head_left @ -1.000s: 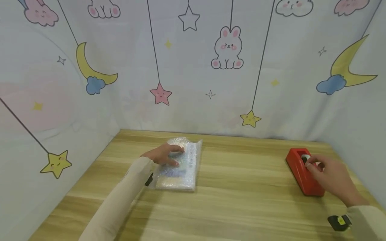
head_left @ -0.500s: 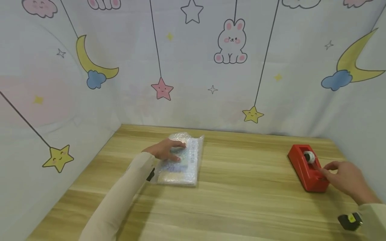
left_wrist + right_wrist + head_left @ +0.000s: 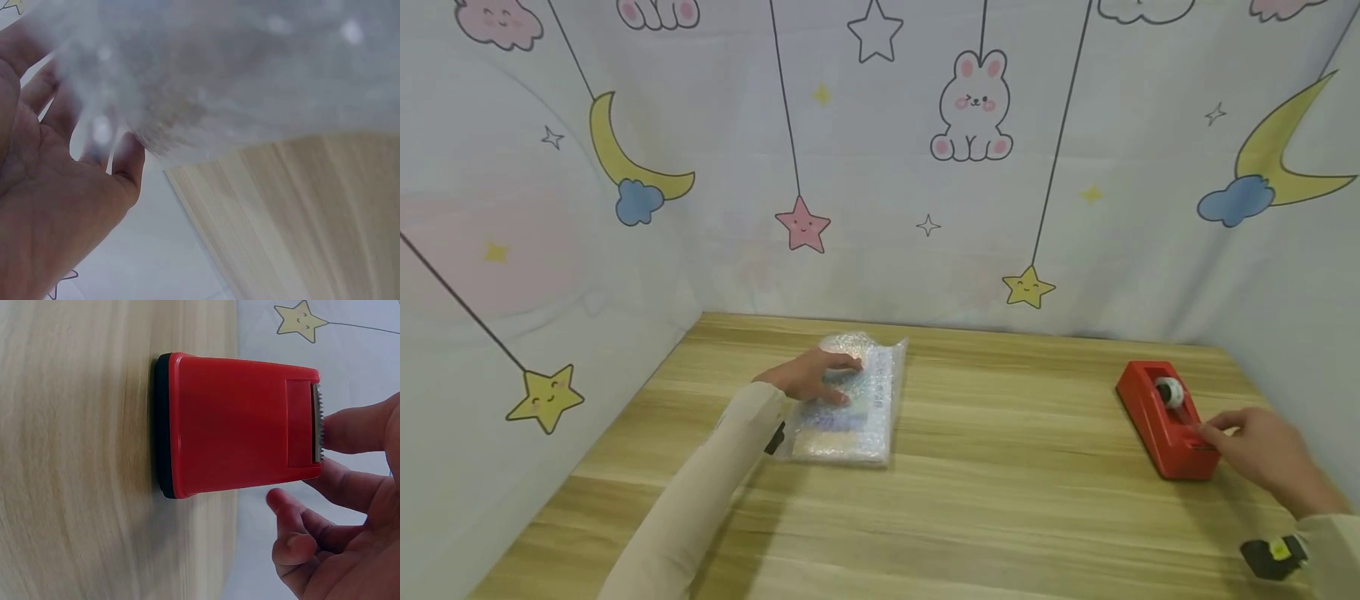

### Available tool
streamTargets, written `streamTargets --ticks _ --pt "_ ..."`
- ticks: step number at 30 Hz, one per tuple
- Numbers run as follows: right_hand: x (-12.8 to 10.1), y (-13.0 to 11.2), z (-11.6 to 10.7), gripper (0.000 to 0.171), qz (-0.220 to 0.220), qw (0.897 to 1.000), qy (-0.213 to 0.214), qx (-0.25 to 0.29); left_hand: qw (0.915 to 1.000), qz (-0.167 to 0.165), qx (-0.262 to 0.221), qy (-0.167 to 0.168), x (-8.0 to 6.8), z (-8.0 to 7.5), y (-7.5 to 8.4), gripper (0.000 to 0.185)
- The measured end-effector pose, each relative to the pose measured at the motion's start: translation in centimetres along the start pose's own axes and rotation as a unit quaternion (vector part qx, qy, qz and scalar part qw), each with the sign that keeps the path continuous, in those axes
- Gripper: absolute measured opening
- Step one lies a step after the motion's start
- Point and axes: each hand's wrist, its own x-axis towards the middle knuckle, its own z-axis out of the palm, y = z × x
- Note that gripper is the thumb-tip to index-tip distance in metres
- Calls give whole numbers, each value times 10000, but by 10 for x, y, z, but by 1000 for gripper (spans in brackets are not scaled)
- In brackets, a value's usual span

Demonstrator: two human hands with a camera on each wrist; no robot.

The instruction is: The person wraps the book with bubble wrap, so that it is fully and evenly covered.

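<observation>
On the left of the wooden table [image 3: 985, 500], my left hand [image 3: 808, 377] lies flat on the bubble-wrapped package [image 3: 850, 412], fingers stretched out and pressing down on its upper half rather than curled round it. The left wrist view shows the same: the palm [image 3: 50, 219] open against the cloudy wrap [image 3: 250, 75], with the table edge beneath. The package sits near the back left part of the table, close to the curtain with the moon and stars [image 3: 625, 167], and its loose wrap puffs up at the far end.

Moving right, across a wide stretch of bare wood, the red tape dispenser [image 3: 1165, 417] stands near the right edge with its roll [image 3: 1168, 390] on top. My right hand [image 3: 1270, 454] is at the dispenser's near end. In the right wrist view a fingertip [image 3: 350, 428] touches just beside the serrated cutter [image 3: 317, 425], while the other fingers are loosely bent and apart from the red body [image 3: 237, 425]. I cannot tell whether a tape end is pinched; none shows clearly.

I judge the risks as these: the fingertip could scrape on the cutter's teeth; the dispenser could slide or tip, since nothing holds its body down; and the wrap could spring open if my flat left hand eases off.
</observation>
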Motion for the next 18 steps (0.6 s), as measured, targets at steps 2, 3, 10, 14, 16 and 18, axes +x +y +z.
streamTargets --ticks 2,3,10,14,16,18 --pt "1 2 0 40 68 9998 -158 99 10000 28 -8 3 0 0 0 61" --pt "1 3 0 41 80 9995 -235 177 10000 29 -28 1 0 0 0 61" --pt "3 7 -1 42 29 9960 -377 804 9999 97 -30 5 0 0 0 61" --pt "2 1 -6 44 76 9958 -6 915 9998 192 54 18 1 0 -1 61" --pt "4 -6 -11 51 148 9955 82 935 9999 114 -25 20 0 -1 -2 61" --pt "8 -12 -17 58 182 9954 76 942 10000 30 -71 32 -1 0 -2 62"
